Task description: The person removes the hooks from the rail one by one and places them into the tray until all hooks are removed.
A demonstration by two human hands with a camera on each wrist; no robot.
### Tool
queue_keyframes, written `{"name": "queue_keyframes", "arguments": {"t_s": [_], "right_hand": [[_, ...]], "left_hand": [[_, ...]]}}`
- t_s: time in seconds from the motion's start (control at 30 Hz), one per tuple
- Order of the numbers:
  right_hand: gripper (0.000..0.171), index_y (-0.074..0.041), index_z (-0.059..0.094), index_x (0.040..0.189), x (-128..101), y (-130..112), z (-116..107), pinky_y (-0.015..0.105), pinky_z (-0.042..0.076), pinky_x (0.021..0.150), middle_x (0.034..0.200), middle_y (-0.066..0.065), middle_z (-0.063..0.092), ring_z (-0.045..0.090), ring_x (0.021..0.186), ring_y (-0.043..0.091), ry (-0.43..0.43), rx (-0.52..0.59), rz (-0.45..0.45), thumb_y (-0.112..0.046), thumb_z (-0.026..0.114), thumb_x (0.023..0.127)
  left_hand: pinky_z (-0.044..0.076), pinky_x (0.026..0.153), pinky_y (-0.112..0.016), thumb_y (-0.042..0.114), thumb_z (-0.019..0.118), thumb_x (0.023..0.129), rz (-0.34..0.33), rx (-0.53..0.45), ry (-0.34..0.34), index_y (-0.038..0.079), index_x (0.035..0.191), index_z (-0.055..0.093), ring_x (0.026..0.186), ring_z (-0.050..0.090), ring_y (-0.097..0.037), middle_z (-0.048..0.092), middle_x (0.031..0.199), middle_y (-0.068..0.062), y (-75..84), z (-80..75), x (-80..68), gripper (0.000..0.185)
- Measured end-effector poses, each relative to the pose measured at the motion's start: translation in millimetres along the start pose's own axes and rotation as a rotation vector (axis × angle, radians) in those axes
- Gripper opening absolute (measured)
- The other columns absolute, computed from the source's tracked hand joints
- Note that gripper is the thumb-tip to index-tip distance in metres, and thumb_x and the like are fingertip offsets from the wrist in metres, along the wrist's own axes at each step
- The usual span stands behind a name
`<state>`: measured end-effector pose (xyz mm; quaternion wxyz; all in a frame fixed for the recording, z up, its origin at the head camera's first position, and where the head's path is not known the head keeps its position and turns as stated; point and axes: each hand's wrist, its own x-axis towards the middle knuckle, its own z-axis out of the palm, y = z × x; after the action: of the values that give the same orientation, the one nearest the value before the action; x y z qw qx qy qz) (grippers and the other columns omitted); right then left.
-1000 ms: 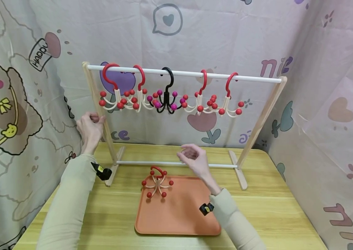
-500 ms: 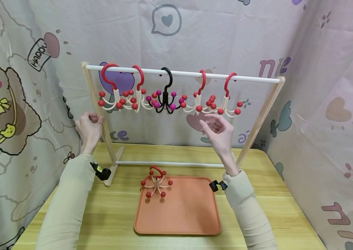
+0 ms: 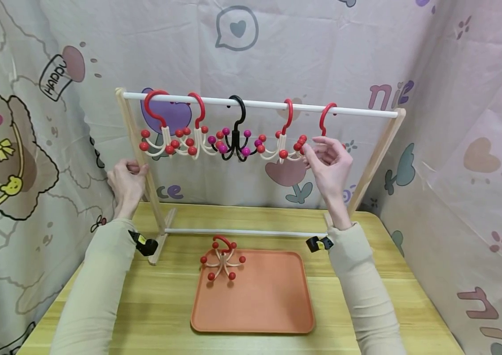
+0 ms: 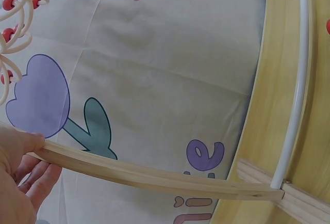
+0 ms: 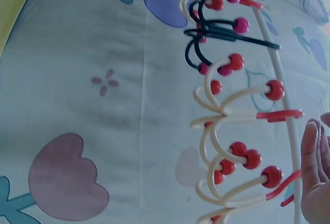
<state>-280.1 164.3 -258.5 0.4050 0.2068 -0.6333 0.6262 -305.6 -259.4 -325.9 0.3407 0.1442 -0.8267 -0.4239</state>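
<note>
Left hand (image 3: 127,185), clamped on left post (image 3: 155,207); right hand (image 3: 332,165), fingers apart, at rightmost hanger (image 3: 325,118), contact unclear; hung alongside on white rail (image 3: 260,105), four hangers (image 3: 235,140); sixth hanger (image 3: 223,261), orange tray's (image 3: 260,301) far-left corner; worktop (image 3: 366,301) beneath.

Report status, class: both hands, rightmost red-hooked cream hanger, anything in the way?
Left hand grips pale wooden upright. Right hand before rightmost hanger, contact unclear. Hanger hooked on white rod; neighbouring red-balled cream hanger close beside.
</note>
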Motion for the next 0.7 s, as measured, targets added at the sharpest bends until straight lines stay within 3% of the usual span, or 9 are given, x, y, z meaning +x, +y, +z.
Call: {"name": "queue_keyframes", "arguments": {"t_s": [0.2, 0.47, 0.7], "right_hand": [[0.034, 0.009, 0.066, 0.113, 19, 2, -5, 0.017, 0.052, 0.052, 0.072, -0.017, 0.068, 0.062, 0.052, 0.003, 0.044, -0.088, 0.013, -0.011, 0.077, 0.087], [0.038, 0.004, 0.068, 0.116, 36, 6, -8, 0.014, 0.051, 0.055, 0.07, -0.019, 0.065, 0.06, 0.051, -0.001, 0.065, -0.203, 0.08, -0.02, 0.077, 0.089], [0.037, 0.0, 0.067, 0.113, 48, 11, -7, 0.016, 0.049, 0.048, 0.065, -0.019, 0.064, 0.059, 0.045, 0.0, 0.051, -0.244, 0.147, -0.025, 0.079, 0.087]], "left_hand": [[0.038, 0.099, -0.046, 0.022, 0.065, 0.097, 0.011, -0.001, 0.003, -0.004, 0.114, 0.066, 0.109, 0.056, -0.039, 0.066, 0.109, -0.024, 1.5, -0.5, -1.1, 0.032], [0.036, 0.087, -0.034, 0.021, 0.066, 0.096, 0.031, 0.015, 0.018, -0.004, 0.111, 0.066, 0.099, 0.057, -0.034, 0.068, 0.105, -0.024, 0.0, -0.1, -1.6, 0.03], [0.038, 0.091, -0.039, 0.021, 0.065, 0.096, 0.025, 0.011, 0.015, -0.004, 0.112, 0.066, 0.102, 0.057, -0.035, 0.068, 0.106, -0.024, -0.1, 0.2, -1.5, 0.03]]}}
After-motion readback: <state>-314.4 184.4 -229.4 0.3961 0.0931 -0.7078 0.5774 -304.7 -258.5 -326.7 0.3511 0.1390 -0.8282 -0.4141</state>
